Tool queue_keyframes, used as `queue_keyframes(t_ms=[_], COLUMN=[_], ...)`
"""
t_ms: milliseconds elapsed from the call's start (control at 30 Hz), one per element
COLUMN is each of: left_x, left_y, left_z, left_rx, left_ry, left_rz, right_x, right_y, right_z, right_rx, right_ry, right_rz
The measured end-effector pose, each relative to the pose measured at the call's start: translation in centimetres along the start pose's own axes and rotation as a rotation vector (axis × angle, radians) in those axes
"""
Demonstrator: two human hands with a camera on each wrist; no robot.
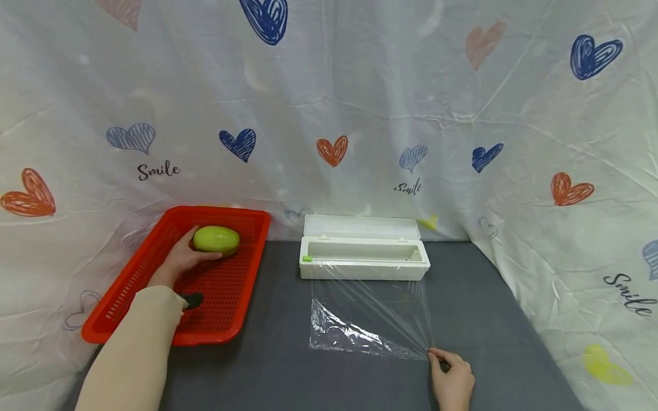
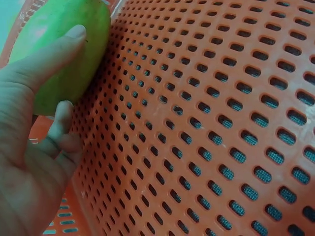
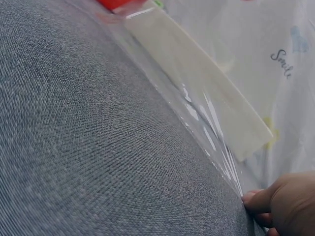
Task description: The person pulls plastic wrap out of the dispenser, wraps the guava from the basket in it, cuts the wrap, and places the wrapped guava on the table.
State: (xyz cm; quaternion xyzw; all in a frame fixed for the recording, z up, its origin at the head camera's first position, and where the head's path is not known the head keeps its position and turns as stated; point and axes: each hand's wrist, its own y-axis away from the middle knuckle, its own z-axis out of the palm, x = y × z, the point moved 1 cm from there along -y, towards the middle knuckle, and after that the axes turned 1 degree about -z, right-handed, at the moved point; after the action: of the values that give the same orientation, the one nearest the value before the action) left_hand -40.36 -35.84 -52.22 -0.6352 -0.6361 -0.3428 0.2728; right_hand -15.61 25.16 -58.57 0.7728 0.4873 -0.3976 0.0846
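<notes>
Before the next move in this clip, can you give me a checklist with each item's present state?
1. Left hand has hold of the green oval fruit: ok, thumb and fingers lie around it.
2. Fruit lifted off the floor of the red perforated basket: cannot tell; contact underneath is hidden.
3. Right hand holds the cling film: ok, it pinches the near right corner.
4. Film smooth: not ok, creases run toward the pinched corner.
5. Film free of the white dispenser: not ok, it extends from the front edge.
6. Green slider in view: ok, at the dispenser's left end.
</notes>
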Motion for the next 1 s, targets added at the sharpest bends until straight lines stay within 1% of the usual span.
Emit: queue_keyframes(t_ms=[133, 267, 433, 667, 900, 1000], left_x=[0.03, -0.34, -0.64, -0.50, -0.37, -0.30], left_y=[-0.20, -0.46, -0.17, -0.07, -0.03, -0.12], left_z=[0.25, 0.44, 0.48, 0.80, 0.90, 0.92], left_rx=[-0.012, -0.017, -0.006, 0.014, 0.025, 0.036], left_ry=[0.047, 0.079, 0.063, 0.077, 0.062, 0.034], left_rz=[-0.002, -0.014, -0.022, 0.037, 0.009, 0.002], right_x=[0.05, 0.11, 0.19, 0.29, 0.28, 0.23], right_y=[-0.11, -0.17, -0.09, -0.06, -0.05, -0.04], right_z=[-0.06, -0.08, 0.08, 0.33, 0.36, 0.34], right_rx=[-0.005, 0.003, -0.003, 0.015, 0.020, 0.026], right_ry=[0.004, 0.010, 0.014, 0.009, 0.014, 0.013], right_rz=[0.009, 0.011, 0.019, 0.012, 0.003, -0.003])
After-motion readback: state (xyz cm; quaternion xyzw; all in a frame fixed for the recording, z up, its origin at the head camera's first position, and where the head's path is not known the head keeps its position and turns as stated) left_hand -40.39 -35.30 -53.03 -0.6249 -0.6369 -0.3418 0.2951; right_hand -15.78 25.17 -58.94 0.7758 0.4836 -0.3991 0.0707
